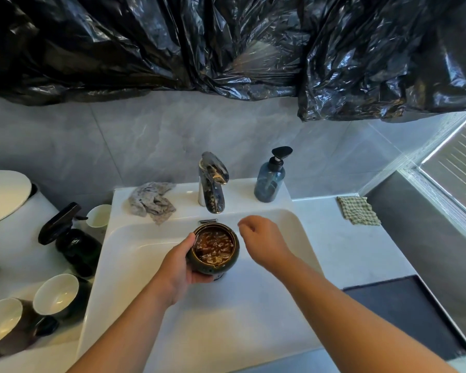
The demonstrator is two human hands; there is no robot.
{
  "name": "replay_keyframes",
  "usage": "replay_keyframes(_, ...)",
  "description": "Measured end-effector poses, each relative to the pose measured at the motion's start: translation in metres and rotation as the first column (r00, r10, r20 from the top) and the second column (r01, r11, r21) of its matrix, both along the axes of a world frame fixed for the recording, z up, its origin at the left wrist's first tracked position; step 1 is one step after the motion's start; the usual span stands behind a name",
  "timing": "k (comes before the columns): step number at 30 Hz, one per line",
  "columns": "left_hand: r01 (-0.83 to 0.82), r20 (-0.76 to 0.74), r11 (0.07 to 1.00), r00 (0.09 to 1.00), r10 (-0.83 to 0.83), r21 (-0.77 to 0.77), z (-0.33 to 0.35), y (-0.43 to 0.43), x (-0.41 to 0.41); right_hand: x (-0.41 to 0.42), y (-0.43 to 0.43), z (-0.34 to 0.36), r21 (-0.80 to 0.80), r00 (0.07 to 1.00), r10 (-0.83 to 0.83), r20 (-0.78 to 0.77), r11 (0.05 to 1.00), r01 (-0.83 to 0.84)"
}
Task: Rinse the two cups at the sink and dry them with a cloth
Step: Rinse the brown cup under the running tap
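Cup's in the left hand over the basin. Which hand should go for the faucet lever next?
Right. The right hand holds nothing and hovers beside the cup, just in front of the faucet. The left hand grips the cup, so it would likely have to put it down first.

L hand (pixel 176 265) round cup (pixel 215 250), R hand (pixel 262 238) loosely curled, arms fwd

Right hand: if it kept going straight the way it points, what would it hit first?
Probably the tap; the right hand points toward it, beside the cup the left hand holds. Depth is unclear.
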State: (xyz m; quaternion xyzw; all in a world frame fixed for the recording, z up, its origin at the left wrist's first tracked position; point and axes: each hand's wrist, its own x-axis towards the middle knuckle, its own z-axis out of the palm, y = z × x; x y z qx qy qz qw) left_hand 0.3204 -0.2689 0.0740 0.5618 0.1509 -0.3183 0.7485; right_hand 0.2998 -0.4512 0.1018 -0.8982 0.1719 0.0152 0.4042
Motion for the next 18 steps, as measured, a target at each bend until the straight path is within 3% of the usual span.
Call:
replay_keyframes(3, -0.001, 0.021, 1.000, 1.000, 0.001, 0.013, 0.000, 0.000, -0.004, -0.008, -0.001, -0.010, 0.427, 0.981, 0.015, -0.193, 0.901, 0.071)
replay_keyframes(5, -0.013, 0.025, 1.000, 1.000, 0.013, 0.011, -0.001, -0.001, -0.007, -0.012, -0.004, -0.011, 0.571, 0.963, 0.115, -0.242, 0.819, 0.046)
replay_keyframes(10, 0.005, 0.023, 1.000, 1.000, -0.005, 0.022, -0.004, -0.002, -0.017, -0.017, -0.010, -0.017, 0.655, 0.950, 0.212, -0.228, 0.756, -0.011)
replay_keyframes(18, 0.213, 0.127, 0.968, 0.965, -0.230, 0.132, 0.007, 0.011, -0.018, -0.024, -0.032, -0.008, 0.657, 0.927, 0.324, -0.188, 0.743, -0.126)
